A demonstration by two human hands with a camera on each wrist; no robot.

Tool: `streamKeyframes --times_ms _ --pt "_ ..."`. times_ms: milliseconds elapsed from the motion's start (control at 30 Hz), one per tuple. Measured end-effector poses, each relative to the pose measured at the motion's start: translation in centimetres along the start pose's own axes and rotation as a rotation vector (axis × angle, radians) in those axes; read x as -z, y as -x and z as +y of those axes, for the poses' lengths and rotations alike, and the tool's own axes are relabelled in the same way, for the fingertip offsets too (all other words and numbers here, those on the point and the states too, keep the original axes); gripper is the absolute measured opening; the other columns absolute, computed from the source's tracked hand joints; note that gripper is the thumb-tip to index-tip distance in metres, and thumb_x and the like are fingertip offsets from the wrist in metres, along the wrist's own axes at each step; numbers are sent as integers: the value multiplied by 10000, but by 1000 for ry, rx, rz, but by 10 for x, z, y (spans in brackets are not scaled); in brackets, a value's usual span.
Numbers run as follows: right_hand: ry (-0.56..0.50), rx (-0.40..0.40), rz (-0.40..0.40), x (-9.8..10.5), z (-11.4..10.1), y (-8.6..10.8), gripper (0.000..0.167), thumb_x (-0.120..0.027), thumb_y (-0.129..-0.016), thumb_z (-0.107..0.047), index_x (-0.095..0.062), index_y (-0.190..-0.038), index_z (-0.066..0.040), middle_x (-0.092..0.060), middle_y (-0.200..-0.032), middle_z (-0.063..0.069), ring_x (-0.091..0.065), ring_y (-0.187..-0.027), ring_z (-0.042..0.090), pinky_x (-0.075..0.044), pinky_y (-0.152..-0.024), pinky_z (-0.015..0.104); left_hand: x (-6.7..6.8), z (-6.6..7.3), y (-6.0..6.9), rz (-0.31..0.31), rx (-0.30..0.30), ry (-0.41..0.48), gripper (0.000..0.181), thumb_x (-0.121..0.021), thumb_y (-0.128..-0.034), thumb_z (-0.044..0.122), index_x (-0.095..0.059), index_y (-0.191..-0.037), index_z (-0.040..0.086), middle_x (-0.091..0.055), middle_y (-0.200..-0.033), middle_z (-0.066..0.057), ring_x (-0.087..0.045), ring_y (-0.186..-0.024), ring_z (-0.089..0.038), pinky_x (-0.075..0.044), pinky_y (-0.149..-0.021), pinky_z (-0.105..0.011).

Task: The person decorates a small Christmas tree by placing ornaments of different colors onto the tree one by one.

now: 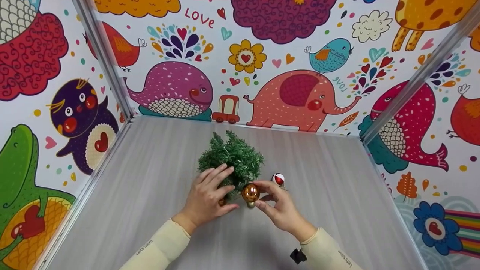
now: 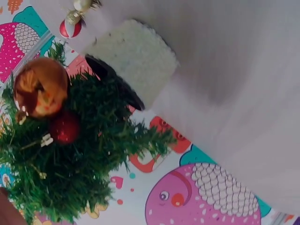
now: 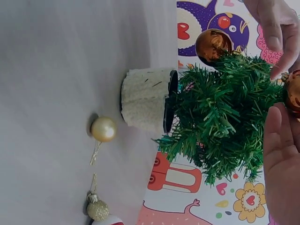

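A small green tree (image 1: pixel 243 157) (image 3: pixel 220 103) stands in a whitish pot (image 2: pixel 136 61) (image 3: pixel 145 96). At its near right side my right hand (image 1: pixel 283 210) (image 3: pixel 283 173) pinches a shiny copper ball (image 1: pixel 250 192) (image 3: pixel 294 91) between thumb and fingers. My left hand (image 1: pixel 210 193) (image 3: pixel 276 30) lies against the tree's near left side, fingers spread, partly hiding the branches. Another copper ball (image 3: pixel 213 46) hangs at the tree's left side, mostly covered by the left hand in the head view. Among the branches is a red ball (image 2: pixel 64 127).
On the grey table (image 1: pixel 150 161), a pale gold ball (image 3: pixel 104 129) lies close to the pot. Farther right are a glittery gold ball (image 3: pixel 97 210) and a red-and-white ball (image 1: pixel 278 179). Printed panels with cartoon animals enclose the back and both sides.
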State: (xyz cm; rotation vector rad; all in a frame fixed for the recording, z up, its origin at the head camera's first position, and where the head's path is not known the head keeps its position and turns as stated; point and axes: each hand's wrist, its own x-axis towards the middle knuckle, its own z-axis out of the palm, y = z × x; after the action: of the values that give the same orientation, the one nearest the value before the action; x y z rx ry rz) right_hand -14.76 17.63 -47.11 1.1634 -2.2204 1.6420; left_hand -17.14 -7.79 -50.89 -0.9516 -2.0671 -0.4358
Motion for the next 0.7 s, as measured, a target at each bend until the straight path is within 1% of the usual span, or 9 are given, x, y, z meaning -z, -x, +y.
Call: streamKeyframes --times_ms 67,167,233,333,500,533,700 --pt "-10 -7 -1 -1 0 0 493 -668 -846 158 -515 -1310 91 -675 -1146 167 -643 -1065 250 -572 -748 389 -2 2 0 -4 21 6 436 -836 -717 543 -790 -917 158 -524 -1454 -80 -453 -1357 -287 -345 -1065 -465" --pt "-13 -16 -1 -3 1 0 490 -671 -848 152 -519 -1309 89 -675 -1146 160 -642 -1057 241 -571 -739 380 -4 3 0 8 29 14 289 -848 -747 413 -786 -876 161 -551 -1426 -77 -472 -1342 -292 -358 -1056 -469" --pt "-15 -16 1 -3 2 1 489 -672 -843 156 -523 -1305 89 -678 -1138 157 -644 -1047 242 -570 -729 377 -4 3 0 15 37 20 176 -829 -781 318 -785 -853 164 -566 -1409 -72 -479 -1336 -290 -363 -1055 -469" --pt "-20 -19 10 -3 4 2 495 -672 -835 167 -522 -1301 91 -680 -1128 154 -644 -1035 240 -568 -725 374 -4 2 0 28 42 35 80 -806 -787 227 -778 -820 161 -589 -1381 -74 -498 -1319 -288 -379 -1040 -472" --pt "-45 -45 19 -5 11 8 478 -670 -849 151 -511 -1297 99 -665 -1131 170 -635 -1035 246 -561 -734 374 0 0 -2 51 71 69 48 -786 -753 170 -744 -771 154 -617 -1337 -88 -530 -1282 -294 -388 -1019 -475" --pt "-52 -59 18 -6 16 10 479 -665 -858 145 -498 -1304 104 -656 -1143 180 -629 -1041 252 -558 -738 375 1 0 -2 57 78 75 46 -780 -750 161 -737 -765 153 -623 -1326 -89 -537 -1273 -296 -389 -1017 -477" --pt "-104 -153 -10 -16 41 27 550 -636 -914 83 -411 -1415 45 -603 -1250 182 -595 -1094 238 -535 -784 364 4 0 -8 73 102 96 40 -763 -754 143 -727 -769 152 -649 -1274 -77 -559 -1239 -290 -388 -1019 -477"
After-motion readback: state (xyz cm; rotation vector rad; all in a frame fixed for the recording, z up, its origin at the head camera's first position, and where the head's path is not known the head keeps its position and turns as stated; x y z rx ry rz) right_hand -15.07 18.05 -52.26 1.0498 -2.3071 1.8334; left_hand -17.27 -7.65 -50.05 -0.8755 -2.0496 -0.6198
